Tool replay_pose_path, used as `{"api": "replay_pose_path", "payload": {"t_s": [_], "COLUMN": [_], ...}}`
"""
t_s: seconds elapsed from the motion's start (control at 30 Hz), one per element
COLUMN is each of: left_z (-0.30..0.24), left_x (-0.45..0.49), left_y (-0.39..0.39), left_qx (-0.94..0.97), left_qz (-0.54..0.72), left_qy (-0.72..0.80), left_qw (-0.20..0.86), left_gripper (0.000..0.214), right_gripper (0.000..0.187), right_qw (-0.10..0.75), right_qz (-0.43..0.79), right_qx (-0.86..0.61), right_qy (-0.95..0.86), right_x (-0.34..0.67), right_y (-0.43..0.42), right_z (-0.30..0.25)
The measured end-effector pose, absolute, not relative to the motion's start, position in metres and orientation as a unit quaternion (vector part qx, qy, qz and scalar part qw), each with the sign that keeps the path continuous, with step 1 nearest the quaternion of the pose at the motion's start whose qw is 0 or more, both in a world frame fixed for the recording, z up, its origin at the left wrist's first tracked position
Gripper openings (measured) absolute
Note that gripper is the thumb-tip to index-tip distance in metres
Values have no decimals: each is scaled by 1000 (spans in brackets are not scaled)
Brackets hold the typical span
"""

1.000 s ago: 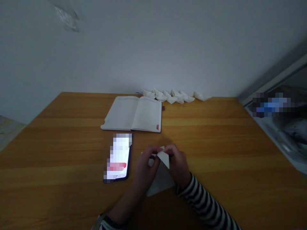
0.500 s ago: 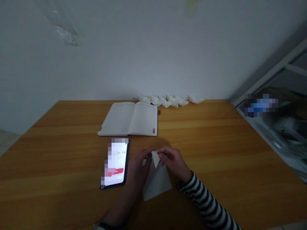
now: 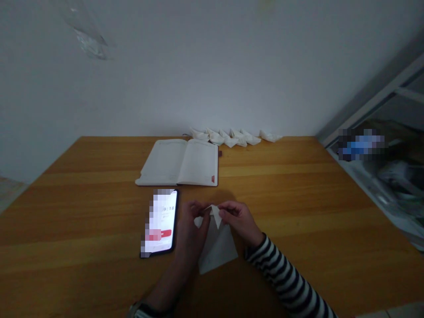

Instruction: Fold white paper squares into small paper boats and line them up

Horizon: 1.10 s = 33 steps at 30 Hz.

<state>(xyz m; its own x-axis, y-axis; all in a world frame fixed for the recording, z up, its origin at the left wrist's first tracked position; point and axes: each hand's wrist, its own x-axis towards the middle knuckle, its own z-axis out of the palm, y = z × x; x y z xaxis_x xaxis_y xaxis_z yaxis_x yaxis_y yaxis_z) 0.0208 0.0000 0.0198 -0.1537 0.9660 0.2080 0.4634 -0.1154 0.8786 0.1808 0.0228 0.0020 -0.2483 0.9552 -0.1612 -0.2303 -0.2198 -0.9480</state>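
Observation:
A white sheet of paper [image 3: 217, 251] hangs between my hands, its upper end folded into a small pointed flap. My left hand [image 3: 195, 225] grips the paper's upper left side, thumb against fingers. From the right, my right hand [image 3: 240, 218] pinches the folded flap near its tip. Both hands are closed on the same sheet, close together just above the table. Part of the paper's left edge is hidden behind my left hand.
Left of my hands lies a lit phone [image 3: 162, 225]. Behind it an open notebook [image 3: 198, 163] rests on the wooden table [image 3: 291, 190]. Several folded paper boats [image 3: 228, 138] line the wall. At the right stands a shelf [image 3: 374, 185] with blurred items.
My right fingers have shifted slightly on the flap, and the folded point now stands a little more to the right. Both hands keep hold of the paper. The view has tilted slightly.

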Motion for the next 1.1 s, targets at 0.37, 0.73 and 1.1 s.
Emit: {"api": "replay_pose_path", "payload": {"t_s": [0.37,0.73,1.1], "left_z": [24,25,23], "left_x": [30,33,32], "left_y": [-8,-9,-9], "left_qx": [579,572,518], "left_qz": [575,551,558], "left_qy": [550,564,549], "left_qw": [179,227,346], "left_gripper": [25,17,13], "right_gripper": [30,41,44], "right_qw": [447,458,457], "right_qz": [772,779,758], "right_qx": [-380,-331,-335], "right_qy": [-244,-273,-322], "right_x": [162,161,165], "right_y": [13,6,8], "right_z": [6,3,3]}}
